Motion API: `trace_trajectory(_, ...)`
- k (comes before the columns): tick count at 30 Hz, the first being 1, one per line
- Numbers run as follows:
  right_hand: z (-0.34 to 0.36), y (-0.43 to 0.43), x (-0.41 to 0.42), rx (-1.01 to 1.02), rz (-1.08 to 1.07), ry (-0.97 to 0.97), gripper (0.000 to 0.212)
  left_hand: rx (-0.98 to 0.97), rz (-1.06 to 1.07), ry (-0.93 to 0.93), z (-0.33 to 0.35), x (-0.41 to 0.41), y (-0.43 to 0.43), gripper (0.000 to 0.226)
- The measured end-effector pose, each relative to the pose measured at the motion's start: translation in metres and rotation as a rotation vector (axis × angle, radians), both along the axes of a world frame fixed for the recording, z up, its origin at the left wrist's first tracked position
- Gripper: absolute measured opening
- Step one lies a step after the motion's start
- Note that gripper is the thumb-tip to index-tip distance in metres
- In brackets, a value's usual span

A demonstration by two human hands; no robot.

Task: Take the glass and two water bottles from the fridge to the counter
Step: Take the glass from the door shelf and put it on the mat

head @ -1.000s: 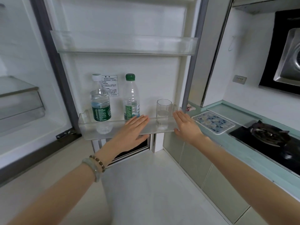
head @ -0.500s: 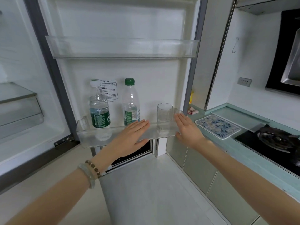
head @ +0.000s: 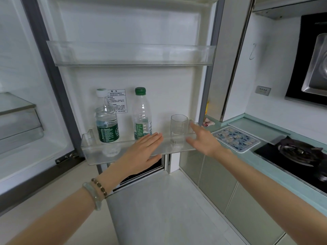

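Both hands are released, fingers straight, holding nothing. Right hand (head: 201,141) is just beside the glass (head: 178,128), on its right, and nearer to it than the left hand (head: 141,152), which lies before the green-cap bottle (head: 142,117). Glass, this bottle and the white-cap bottle (head: 107,124) stand upright in the door shelf (head: 95,152). Compared with the earlier frame, the right thumb has spread away from the fingers, toward the glass. The left hand has hardly moved.

Bottles (head: 123,119) left of glass (head: 178,129)
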State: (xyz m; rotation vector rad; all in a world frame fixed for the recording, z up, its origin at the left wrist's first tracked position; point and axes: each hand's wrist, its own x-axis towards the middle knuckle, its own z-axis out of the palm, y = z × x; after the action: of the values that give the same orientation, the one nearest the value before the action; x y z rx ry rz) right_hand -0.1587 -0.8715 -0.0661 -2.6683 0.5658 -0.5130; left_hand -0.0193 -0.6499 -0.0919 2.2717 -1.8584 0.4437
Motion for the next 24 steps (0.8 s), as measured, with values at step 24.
trace_trajectory(24, 0.025, 0.004, 0.058, 0.398, -0.150, -0.237, 0.067, -0.032, -0.023, -0.043, -0.004, -0.001, -0.002, 0.066)
